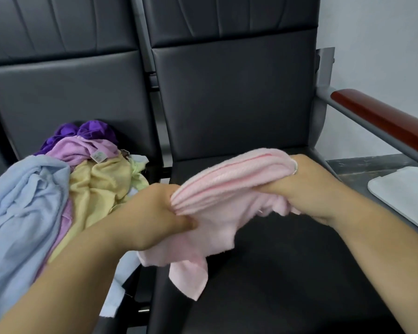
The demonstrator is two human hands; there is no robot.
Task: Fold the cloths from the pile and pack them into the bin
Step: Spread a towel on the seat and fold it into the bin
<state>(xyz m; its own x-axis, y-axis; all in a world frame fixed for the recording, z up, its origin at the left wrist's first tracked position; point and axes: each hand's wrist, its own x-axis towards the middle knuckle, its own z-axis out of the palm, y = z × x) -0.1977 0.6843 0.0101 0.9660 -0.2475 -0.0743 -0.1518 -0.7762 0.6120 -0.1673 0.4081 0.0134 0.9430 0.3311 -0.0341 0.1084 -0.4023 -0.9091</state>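
Both hands are closest: my left hand (155, 213) and right hand (309, 186) each clutch an end of the pink cloth (227, 186), bunched just above the right chair (287, 273), so I judge the fold barely begun. Next I need to spread it on that seat's bare front. The pile (82, 179) crowds the left chair (70, 92), and a white tray (405, 189), perhaps the bin, lies beyond the right edge.

White object (405, 189) cut by right edge; blue cloth (22, 201) by left.
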